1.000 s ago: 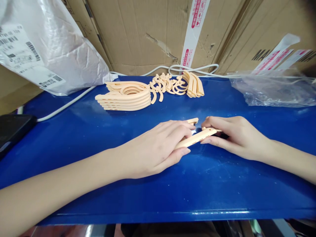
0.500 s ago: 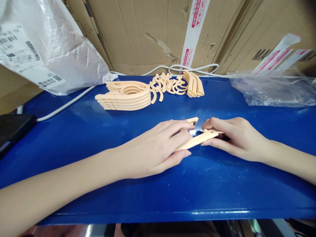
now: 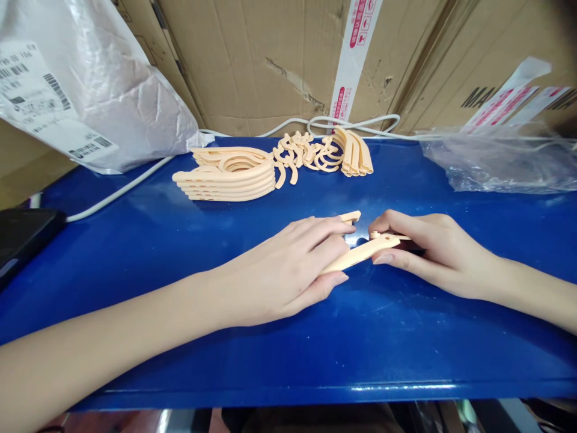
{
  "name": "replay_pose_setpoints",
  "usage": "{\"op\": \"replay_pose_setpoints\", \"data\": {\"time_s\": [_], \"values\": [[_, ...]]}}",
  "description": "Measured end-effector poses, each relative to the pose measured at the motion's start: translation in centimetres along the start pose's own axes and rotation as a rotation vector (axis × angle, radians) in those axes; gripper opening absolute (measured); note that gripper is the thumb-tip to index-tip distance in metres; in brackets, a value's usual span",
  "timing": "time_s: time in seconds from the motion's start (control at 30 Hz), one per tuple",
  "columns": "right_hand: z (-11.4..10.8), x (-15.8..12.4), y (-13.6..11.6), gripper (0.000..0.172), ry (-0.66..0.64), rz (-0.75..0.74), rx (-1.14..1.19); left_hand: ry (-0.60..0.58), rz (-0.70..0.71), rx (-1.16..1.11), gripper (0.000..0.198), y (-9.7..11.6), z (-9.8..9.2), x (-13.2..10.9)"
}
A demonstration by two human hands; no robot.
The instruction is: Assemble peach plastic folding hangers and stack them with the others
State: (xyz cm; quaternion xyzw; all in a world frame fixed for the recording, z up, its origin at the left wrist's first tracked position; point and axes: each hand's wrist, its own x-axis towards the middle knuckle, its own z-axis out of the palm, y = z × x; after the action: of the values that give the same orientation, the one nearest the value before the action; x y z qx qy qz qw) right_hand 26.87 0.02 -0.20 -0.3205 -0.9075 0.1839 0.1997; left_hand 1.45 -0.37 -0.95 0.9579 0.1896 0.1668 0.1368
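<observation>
My left hand (image 3: 293, 264) is closed over a cream plastic hanger piece (image 3: 360, 255), which slants up to the right with a small hole near its far end. Another cream end (image 3: 350, 216) pokes out beyond its fingertips; whether it belongs to the same piece is hidden. My right hand (image 3: 428, 249) pinches a thin cream part (image 3: 403, 237) at the hanger piece's right end, its thumb below and forefinger above. A small round peg (image 3: 375, 234) shows beside the forefinger. Much of what the right fingers hold is covered.
Behind the hands lie stacked cream hanger pieces (image 3: 229, 183), loose small curved parts (image 3: 302, 151) and a bundle of curved arms (image 3: 356, 153) on the blue table (image 3: 270, 361). A phone (image 3: 27, 240), white cable (image 3: 121, 191), mailing bag (image 3: 112, 84), clear bag (image 3: 496, 165) and cardboard boxes (image 3: 261, 60) surround them.
My right thumb and forefinger have spread slightly apart, showing more of the peg and the hanger piece's end. The left hand keeps its hold, almost unmoved.
</observation>
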Motion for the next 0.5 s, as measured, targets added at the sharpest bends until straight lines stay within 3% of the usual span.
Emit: {"op": "replay_pose_setpoints", "data": {"time_s": [0.5], "values": [[0.16, -0.03, -0.29, 0.024, 0.006, 0.100, -0.026, -0.018, -0.018, 0.041, 0.025, -0.04, 0.04, 0.06]]}}
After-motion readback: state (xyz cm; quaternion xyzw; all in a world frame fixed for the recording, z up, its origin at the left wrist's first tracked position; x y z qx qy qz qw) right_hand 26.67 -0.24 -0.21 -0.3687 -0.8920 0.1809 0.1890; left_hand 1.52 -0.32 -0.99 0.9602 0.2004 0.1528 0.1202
